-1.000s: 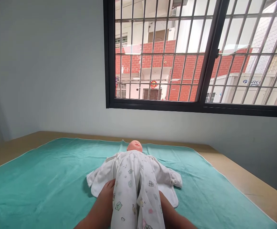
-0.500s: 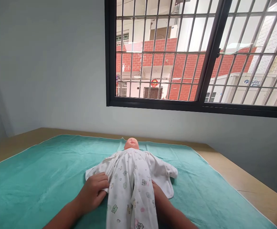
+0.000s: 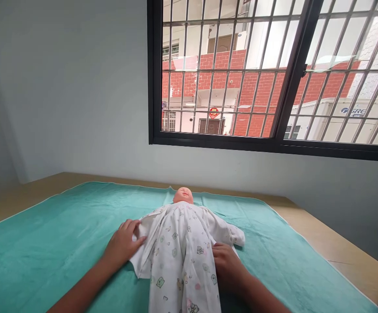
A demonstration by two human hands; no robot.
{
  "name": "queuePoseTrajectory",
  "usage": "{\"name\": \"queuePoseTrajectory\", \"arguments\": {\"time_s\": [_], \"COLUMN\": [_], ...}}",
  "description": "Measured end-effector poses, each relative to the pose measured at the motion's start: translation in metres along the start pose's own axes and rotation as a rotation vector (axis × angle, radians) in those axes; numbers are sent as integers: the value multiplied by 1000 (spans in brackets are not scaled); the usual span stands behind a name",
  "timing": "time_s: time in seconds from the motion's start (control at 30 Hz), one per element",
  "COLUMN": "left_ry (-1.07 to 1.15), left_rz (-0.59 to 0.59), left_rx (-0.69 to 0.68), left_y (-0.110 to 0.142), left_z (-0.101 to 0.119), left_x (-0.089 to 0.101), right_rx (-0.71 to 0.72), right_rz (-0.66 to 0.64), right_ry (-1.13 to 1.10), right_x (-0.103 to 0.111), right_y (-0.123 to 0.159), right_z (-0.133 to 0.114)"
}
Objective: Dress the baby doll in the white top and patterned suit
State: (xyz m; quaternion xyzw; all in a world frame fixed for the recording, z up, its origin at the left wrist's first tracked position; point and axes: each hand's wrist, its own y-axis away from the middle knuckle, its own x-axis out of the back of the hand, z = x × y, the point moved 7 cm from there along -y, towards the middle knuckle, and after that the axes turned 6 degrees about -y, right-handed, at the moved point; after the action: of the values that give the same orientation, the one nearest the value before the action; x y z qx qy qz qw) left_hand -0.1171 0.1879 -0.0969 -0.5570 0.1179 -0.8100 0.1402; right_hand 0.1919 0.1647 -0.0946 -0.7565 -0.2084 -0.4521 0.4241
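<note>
A baby doll (image 3: 183,195) lies on its back, its head at the far end. White baby pants (image 3: 172,261) printed with small animals are spread lengthwise over its front, waistband just below the chin. Under them a white baby shirt (image 3: 143,266) fans out on both sides, its right sleeve (image 3: 236,234) stretched outward. My left hand (image 3: 124,243) is closed on the shirt's left sleeve, thumb lying over the cloth. With bent fingers, my right hand (image 3: 230,266) grips the right edge of the pants; its fingertips are partly hidden.
A turquoise cloth (image 3: 61,243) lies under the doll and covers most of the wooden surface (image 3: 335,250). Behind it rises a white wall (image 3: 78,108) with a black-framed, barred window (image 3: 215,141).
My left hand has moved up and outward onto the left sleeve, uncovering the shirt's lower left corner. My right hand has come out from under the pants to their edge. The view shifts slightly.
</note>
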Motion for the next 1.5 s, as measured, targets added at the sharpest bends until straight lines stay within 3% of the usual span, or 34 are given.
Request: {"name": "queuePoseTrajectory", "arguments": {"time_s": [0.1,0.17,0.3,0.43,0.63,0.77,0.8,0.87,0.93,1.0,1.13,1.33,1.43,1.5], "left_ry": [-207,-233,-13,174,-73,-238,-276,-353,-427,-500,-598,-596,-425,-157], "left_rz": [62,44,32,147,196,131,116,119,111,64,-30,-221,-148,-63], "left_rx": [38,79,227,319,216,96,74,38,10,-23,-64,44,77,118], "left_y": [0,-1,-4,-5,-4,-1,1,5,8,10,12,13,8,6], "left_z": [-10,-17,-27,-29,-25,-12,-8,2,11,19,29,21,21,24], "left_x": [-2,0,13,26,22,15,14,15,16,14,12,4,14,30], "right_rx": [-14,-52,-89,-117,-221,-428,-500,-642,-730,-756,-801,-779,-742,-727], "right_rz": [-43,-78,-117,-97,-149,-295,-292,-152,81,221,125,13,8,67], "right_ry": [50,56,-7,-64,-289,-574,-651,-717,-571,-238,326,442,427,415], "right_x": [1,0,-4,-8,6,8,7,13,30,48,62,50,43,43], "right_y": [0,-1,-3,-3,-7,-4,-1,5,14,26,41,36,35,37], "right_z": [0,0,1,2,0,16,25,52,82,102,114,104,102,104]}}
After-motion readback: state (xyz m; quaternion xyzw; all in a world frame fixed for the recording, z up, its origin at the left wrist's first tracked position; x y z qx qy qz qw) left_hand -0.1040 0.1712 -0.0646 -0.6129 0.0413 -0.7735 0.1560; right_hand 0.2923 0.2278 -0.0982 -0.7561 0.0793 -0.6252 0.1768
